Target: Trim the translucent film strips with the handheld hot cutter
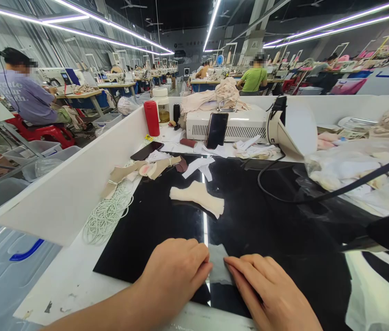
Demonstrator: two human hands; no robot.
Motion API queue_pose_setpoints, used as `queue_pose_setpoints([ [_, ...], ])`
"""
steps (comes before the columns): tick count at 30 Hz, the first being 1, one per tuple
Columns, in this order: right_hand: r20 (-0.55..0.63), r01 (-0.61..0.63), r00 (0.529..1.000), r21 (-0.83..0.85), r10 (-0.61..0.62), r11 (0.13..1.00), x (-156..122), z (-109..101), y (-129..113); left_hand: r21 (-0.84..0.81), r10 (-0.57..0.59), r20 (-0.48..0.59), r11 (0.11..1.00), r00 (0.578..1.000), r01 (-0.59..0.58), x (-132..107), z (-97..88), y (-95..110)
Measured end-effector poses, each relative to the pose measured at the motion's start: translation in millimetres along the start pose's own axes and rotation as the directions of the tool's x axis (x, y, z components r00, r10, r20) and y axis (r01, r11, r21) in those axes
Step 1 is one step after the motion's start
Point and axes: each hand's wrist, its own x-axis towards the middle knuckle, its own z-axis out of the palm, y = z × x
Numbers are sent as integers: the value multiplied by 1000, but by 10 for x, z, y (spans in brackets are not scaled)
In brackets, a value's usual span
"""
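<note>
Low over the front of a glossy black board (249, 220), my two hands hold a small, thin, whitish see-through piece of fabric (220, 265) between them. My left hand (177, 266) is closed, with thumb and forefinger pinched at the fabric's left edge. On the other side, my right hand (266, 285) pinches the right edge between thumb and fingertips. Farther back on the board lies a cream, padded-looking cut piece (197, 197), apart from both hands. Behind it are white cut strips (199, 168).
Pale green cord (106, 220) lies in loops at the left, beside beige pieces. A red bottle (151, 118), a propped phone (217, 130) and a white vented machine (242, 122) stand behind. A black cable and plastic bags (363, 170) occupy the right. Low white walls edge the table.
</note>
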Motion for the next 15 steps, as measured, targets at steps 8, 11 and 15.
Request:
queue_pose_setpoints([
  [8,14,-11,1000,-3,11,1000,-27,16,-5,-10,-7,24,1000,1000,7,-5,-30,-9],
  [11,26,-23,999,10,23,1000,-42,22,-28,-11,-1,25,1000,1000,1,3,-43,-7],
  [15,23,-63,998,11,63,998,-29,18,-50,83,73,-69,994,995,-67,23,-68,13],
])
